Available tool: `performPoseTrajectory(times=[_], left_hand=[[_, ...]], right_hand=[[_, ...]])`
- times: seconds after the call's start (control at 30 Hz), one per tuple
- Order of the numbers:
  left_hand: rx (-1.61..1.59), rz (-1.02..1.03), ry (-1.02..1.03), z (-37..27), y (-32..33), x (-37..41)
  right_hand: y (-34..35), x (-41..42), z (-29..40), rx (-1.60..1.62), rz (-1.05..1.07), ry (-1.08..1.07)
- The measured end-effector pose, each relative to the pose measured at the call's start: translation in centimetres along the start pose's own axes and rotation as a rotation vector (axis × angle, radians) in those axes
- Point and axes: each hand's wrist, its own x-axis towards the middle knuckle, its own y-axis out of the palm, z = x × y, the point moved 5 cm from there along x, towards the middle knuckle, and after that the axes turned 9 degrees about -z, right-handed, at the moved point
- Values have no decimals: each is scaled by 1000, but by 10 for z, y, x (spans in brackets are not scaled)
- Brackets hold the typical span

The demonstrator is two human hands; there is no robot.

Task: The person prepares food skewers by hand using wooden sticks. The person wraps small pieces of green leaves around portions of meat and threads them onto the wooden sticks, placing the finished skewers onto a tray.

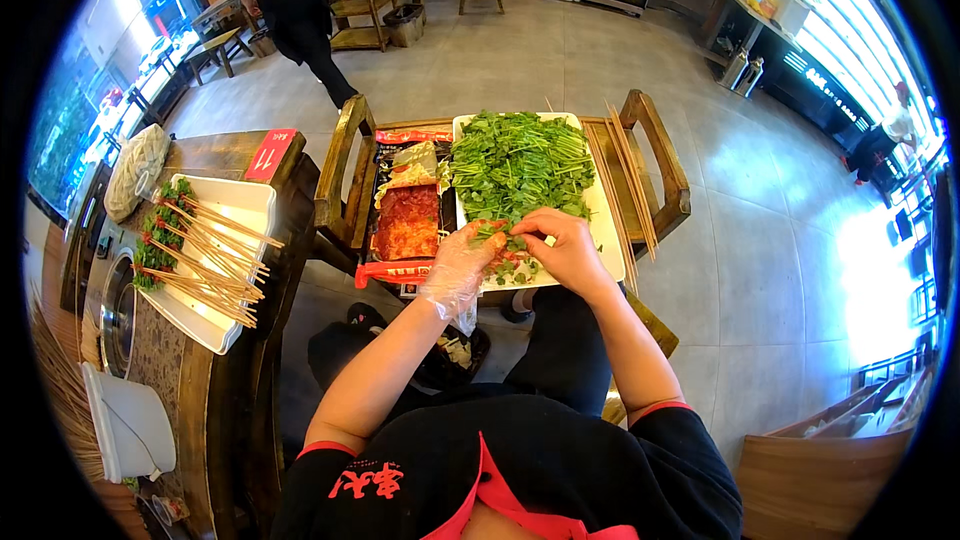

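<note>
My left hand (pixel 461 259), in a clear plastic glove, has its fingers closed on a small bunch of cilantro (pixel 491 232). The bare fingers of my right hand (pixel 559 244) pinch leaves at the same bunch. Both are over the near part of a white tray (pixel 611 240) heaped with cilantro (pixel 517 165); scraps lie at its near end. Left of it, an opened black and red package (pixel 394 270) holds red, sauced food (pixel 407 221). Bamboo skewers (pixel 630 180) lie right of the tray. On the left table, another white tray (pixel 217 341) bears skewers threaded with greens and something red.
A wooden table (pixel 225 405) on the left carries a white bucket (pixel 135 420), a bagged bundle (pixel 136 172) and a red number sign (pixel 270 154). Wooden armrests (pixel 660 157) flank the trays. A bin (pixel 454 356) stands below. A person (pixel 296 7) walks at the upper left.
</note>
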Motion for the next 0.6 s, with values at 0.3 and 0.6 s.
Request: performPoseTrajectory(times=[0.3,0.6], left_hand=[[29,15,-1,-8,5,-10],[77,86,103,-13,9,-14]], right_hand=[[3,8,-16,222,70,326],[9,6,16,-46,-40,-79]])
